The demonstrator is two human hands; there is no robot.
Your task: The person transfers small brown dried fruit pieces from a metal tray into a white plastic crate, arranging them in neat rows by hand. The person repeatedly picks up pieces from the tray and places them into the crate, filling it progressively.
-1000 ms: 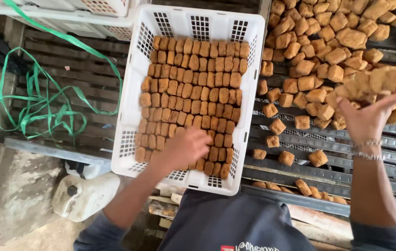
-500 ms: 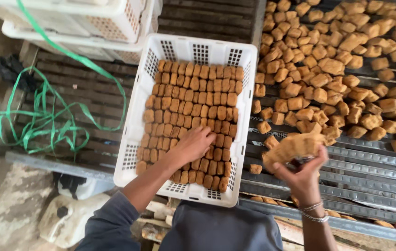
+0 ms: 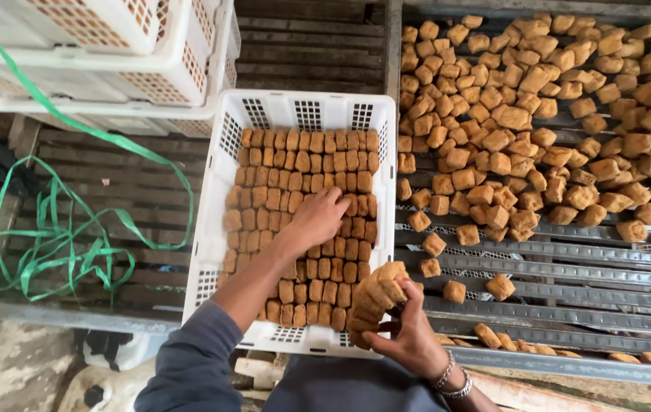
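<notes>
A stack of cubes (image 3: 375, 299) is gripped in the right hand (image 3: 409, 336) at the crate's (image 3: 211, 221) five o'clock corner, while the left hand (image 3: 316, 220) is pressed open-fingered on the rows (image 3: 287, 164) at eleven o'clock from it.

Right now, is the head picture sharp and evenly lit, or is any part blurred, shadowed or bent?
Head view: soft, even daylight, no glare; the white crate and the loose fried cubes on the rack are sharp. Right hand, holding a stack of cubes, looks slightly soft. Left hand casts little shadow on the packed rows. The stacked crates at the upper left lean outward, suggesting wide-lens distortion.
</notes>
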